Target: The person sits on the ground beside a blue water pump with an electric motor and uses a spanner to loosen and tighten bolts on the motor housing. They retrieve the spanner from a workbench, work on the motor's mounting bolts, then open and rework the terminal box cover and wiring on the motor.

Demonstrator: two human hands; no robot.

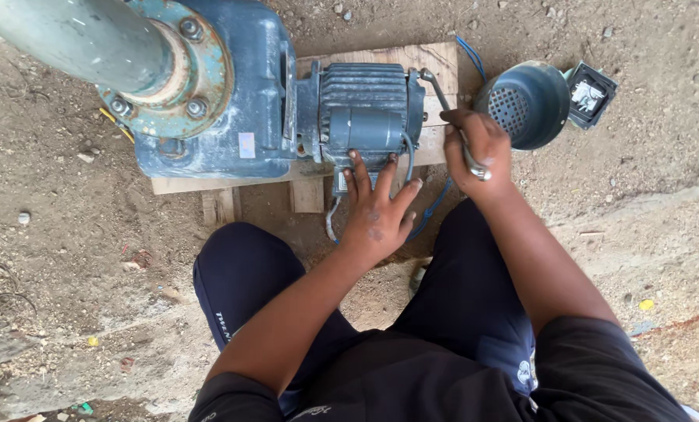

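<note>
Right hand (474, 144): fist wrapped around the handle of a metal wrench (449, 117), whose head sits at the motor's end face, just up and left of the grip.
Left hand (377, 207): fingers spread flat, pressing on the side of the blue-grey electric motor (365, 109).
Motor: on a wooden pallet (431, 59), bolted to a blue gearbox (216, 86).
Right of the wrench grip: loose fan cover (525, 101), then a small terminal box lid (591, 94) on the dirt.
</note>
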